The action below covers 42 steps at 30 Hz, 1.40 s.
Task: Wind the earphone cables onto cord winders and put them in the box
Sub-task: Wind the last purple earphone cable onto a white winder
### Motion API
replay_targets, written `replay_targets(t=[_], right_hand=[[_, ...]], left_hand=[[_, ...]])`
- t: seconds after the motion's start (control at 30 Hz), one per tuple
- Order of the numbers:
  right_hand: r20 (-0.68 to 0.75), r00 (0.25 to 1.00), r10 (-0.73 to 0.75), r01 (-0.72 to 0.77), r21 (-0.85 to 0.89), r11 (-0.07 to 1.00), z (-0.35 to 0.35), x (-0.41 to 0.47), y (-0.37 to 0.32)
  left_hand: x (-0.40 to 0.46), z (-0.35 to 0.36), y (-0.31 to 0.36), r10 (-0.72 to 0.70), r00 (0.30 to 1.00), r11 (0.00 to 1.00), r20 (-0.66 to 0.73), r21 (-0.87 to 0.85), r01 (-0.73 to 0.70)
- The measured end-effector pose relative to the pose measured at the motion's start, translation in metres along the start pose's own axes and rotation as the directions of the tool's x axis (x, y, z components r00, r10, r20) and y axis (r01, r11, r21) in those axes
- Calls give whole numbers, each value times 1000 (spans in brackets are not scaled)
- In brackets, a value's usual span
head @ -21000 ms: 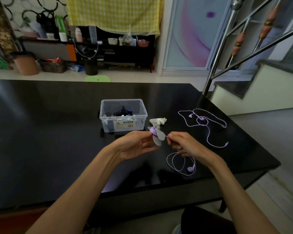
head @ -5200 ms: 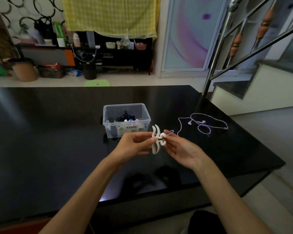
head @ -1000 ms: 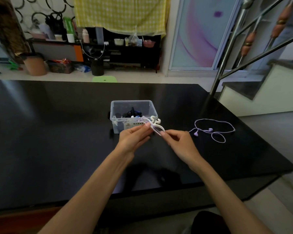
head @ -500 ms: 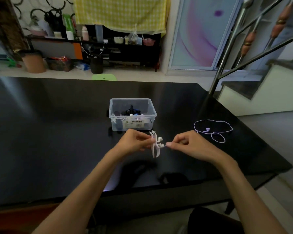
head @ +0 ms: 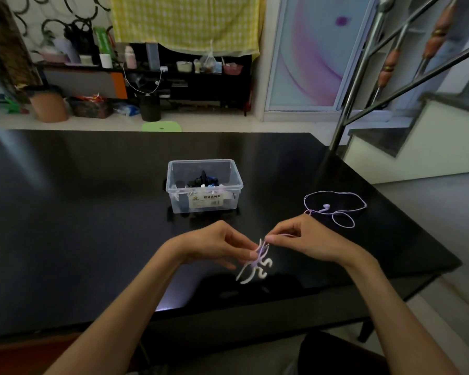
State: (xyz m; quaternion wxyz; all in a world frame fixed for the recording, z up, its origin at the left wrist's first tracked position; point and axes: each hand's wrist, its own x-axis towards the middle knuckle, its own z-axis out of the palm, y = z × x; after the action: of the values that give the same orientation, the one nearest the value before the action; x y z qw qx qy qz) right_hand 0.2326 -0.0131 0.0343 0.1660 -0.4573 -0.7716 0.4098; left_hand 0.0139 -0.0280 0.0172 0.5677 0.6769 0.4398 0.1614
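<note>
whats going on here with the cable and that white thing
A person is winding a purple earphone cable onto a white cord winder. The left hand holds the winder above the black table, and the right hand pinches the cable right at the winder. Most of the cable lies loose on the table to the right, so the winding has barely begun. The clear plastic box behind the hands already holds several items.
</note>
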Motion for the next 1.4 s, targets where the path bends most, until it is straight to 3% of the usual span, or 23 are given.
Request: replay_targets(t=[0.13,0.23,0.3,0.37,0.5,0.67,0.77,0.87,0.93,1.03,1.1,1.17,1.3,1.4], right_hand=[[185,979,91,-119,150,981,-2,-1,-3],[332,940,76,-195,339,921,-8,-2,2],[358,930,81,-225,383,896,-9,-2,7],[309,941,135,-257,398,881,-5,1,16],[-12,985,172,-145,481,865,8,12,19],[-344,937,61,32,259,965,35,34,7],[-339,940,35,-4,92,996,43,38,-3],[-263,965,-6,14,30,999,44,33,-11],[-252,967,-31,29,-12,1000,40,27,-13],[-297,953,-60,65,5,998,28,20,-14],[-320,944,-78,94,33,995,20,16,-14],[-329,939,-100,131,74,989,15,15,-13],[-286,953,-96,125,83,989,12,11,-9],[-293,955,-42,78,113,991,5,7,-3]], left_hand=[[-7,-4,5,56,998,998,12,-13,-56],[-10,-4,9,131,991,991,30,-15,-131],[-11,-3,11,183,982,982,51,-63,-180],[-12,-3,15,204,979,967,4,-159,-200],[-2,3,14,177,960,925,-218,-295,-238],[15,14,7,-68,857,778,-511,-565,-275],[19,11,4,-192,781,664,-594,-664,-343],[19,9,2,-248,705,624,-665,-666,-409],[18,6,0,-253,646,672,-720,-611,-418],[18,-3,-11,-130,571,904,-811,-333,-267],[16,-6,-16,16,603,993,-798,-57,-101],[16,-6,-17,77,710,996,-700,86,-23],[15,4,-3,75,951,994,-300,101,-46],[11,7,1,66,993,997,-100,53,-61]])
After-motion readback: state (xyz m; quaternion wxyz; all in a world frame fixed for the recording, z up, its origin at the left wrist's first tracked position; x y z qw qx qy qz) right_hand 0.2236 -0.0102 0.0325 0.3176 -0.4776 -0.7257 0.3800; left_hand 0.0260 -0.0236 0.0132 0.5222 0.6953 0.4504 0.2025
